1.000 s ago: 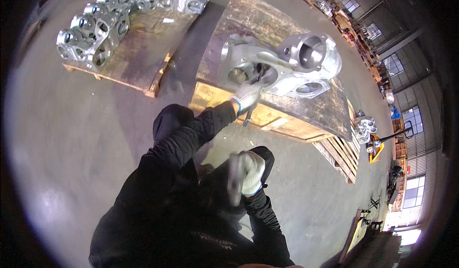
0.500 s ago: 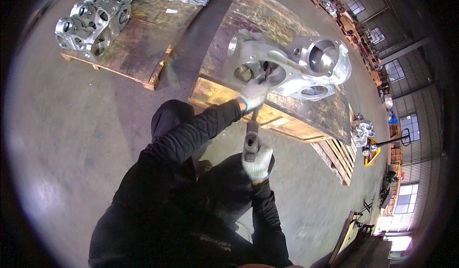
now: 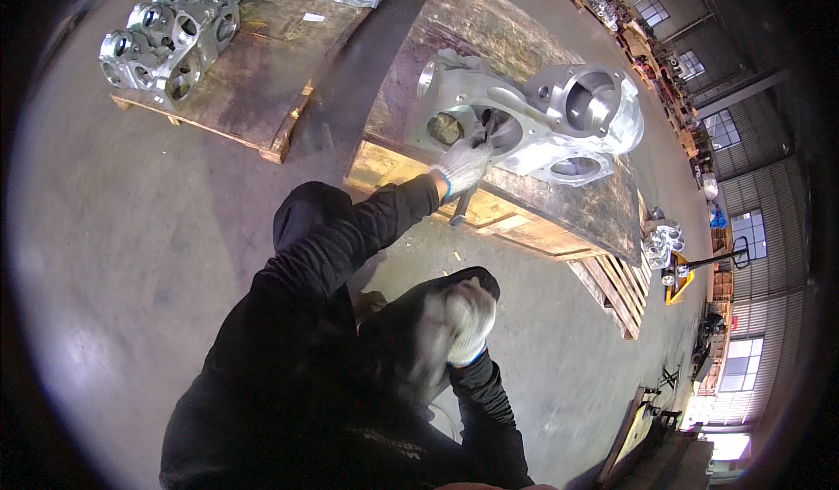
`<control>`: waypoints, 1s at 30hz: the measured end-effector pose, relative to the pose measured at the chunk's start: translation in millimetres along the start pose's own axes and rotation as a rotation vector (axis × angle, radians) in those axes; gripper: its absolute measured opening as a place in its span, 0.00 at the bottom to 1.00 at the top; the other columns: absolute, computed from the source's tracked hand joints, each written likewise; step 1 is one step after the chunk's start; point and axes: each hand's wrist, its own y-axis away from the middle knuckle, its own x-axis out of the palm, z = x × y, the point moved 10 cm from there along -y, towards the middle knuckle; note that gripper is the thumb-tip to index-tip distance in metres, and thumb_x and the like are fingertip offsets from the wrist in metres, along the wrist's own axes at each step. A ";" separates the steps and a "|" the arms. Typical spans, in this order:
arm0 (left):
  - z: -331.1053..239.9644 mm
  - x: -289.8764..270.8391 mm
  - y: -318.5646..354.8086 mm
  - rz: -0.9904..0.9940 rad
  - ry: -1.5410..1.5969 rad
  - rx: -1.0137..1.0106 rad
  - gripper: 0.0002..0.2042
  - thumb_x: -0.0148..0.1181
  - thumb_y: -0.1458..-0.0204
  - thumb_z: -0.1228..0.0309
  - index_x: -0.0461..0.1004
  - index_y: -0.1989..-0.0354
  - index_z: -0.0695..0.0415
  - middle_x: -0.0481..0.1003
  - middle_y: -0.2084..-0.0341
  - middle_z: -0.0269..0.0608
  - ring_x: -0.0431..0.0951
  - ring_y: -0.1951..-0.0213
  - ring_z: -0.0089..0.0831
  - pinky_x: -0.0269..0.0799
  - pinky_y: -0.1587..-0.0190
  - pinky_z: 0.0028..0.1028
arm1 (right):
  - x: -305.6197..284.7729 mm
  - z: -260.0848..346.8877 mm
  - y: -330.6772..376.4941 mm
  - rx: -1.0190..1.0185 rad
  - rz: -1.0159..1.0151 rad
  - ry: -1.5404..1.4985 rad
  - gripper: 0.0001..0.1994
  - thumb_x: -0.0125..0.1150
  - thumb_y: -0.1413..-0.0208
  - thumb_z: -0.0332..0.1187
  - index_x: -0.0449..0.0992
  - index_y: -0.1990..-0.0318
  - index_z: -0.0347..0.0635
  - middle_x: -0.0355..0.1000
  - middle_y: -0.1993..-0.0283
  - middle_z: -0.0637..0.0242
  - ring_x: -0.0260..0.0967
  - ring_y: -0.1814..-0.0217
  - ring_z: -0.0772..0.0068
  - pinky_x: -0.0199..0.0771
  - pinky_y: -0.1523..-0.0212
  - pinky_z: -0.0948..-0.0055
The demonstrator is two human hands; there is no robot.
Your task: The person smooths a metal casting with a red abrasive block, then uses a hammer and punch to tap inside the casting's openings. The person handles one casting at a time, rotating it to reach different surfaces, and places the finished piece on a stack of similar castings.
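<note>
A large silvery metal casting (image 3: pixel 516 127) with several round bores lies on a wood-topped crate. My left hand (image 3: pixel 463 165), in a white knit glove, is closed around a metal chisel (image 3: pixel 466 206). The chisel's far end reaches into one of the casting's front bores, and its near end sticks out below my fist. Over my right knee, my right hand (image 3: pixel 470 319), also gloved in white, is closed on a hammer. The hammer's grey head (image 3: pixel 432 341) is smeared by motion, and its handle is mostly hidden. The hammer and the chisel are well apart.
Beneath the casting is the wooden crate (image 3: pixel 437 44), its near edge in front of my knees. At the left, a pallet (image 3: pixel 288 70) bears several similar castings (image 3: pixel 179 75). A yellow pallet jack (image 3: pixel 677 282) and a slatted pallet (image 3: pixel 612 293) stand on the right.
My right hand has drawn the hammer back toward my body, away from the chisel's near end. The left hand and chisel hold nearly the same place.
</note>
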 end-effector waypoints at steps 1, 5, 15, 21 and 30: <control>-8.7 -2.0 5.4 -0.015 -0.075 -0.022 0.16 0.46 0.33 0.67 0.72 0.40 0.55 0.74 0.76 0.38 0.75 0.77 0.32 0.72 0.73 0.33 | -3.5 18.7 0.7 -0.176 -0.046 0.079 0.07 0.65 0.66 0.29 0.75 0.75 0.44 0.72 0.77 0.65 0.72 0.77 0.63 0.80 0.65 0.63; -57.2 -7.2 22.0 0.018 -0.494 0.170 0.21 0.45 0.32 0.61 0.70 0.36 0.55 0.77 0.75 0.44 0.78 0.74 0.36 0.75 0.69 0.37 | 19.2 -45.5 -1.9 0.441 0.111 -0.001 0.05 0.64 0.60 0.29 0.77 0.73 0.41 0.73 0.75 0.64 0.72 0.78 0.61 0.78 0.69 0.61; -48.6 -6.5 6.6 -0.002 -0.563 0.279 0.16 0.45 0.32 0.62 0.76 0.54 0.62 0.72 0.79 0.39 0.74 0.77 0.29 0.70 0.74 0.33 | 12.3 -15.3 -33.2 0.254 0.047 0.158 0.09 0.69 0.56 0.32 0.77 0.71 0.38 0.77 0.76 0.54 0.78 0.75 0.52 0.79 0.73 0.64; -55.4 -0.3 1.8 0.011 -0.792 0.416 0.17 0.41 0.32 0.65 0.75 0.47 0.58 0.73 0.78 0.45 0.76 0.76 0.36 0.71 0.73 0.36 | 12.1 21.3 -11.7 -0.259 -0.015 0.005 0.06 0.69 0.58 0.27 0.75 0.74 0.44 0.75 0.75 0.63 0.75 0.76 0.58 0.73 0.77 0.68; -45.4 0.0 -14.7 0.041 -1.160 0.572 0.15 0.45 0.37 0.69 0.74 0.47 0.59 0.77 0.64 0.58 0.80 0.61 0.54 0.76 0.59 0.44 | 12.6 18.4 -26.6 -0.343 -0.072 -0.065 0.08 0.67 0.62 0.34 0.74 0.76 0.45 0.69 0.79 0.64 0.70 0.80 0.59 0.72 0.76 0.63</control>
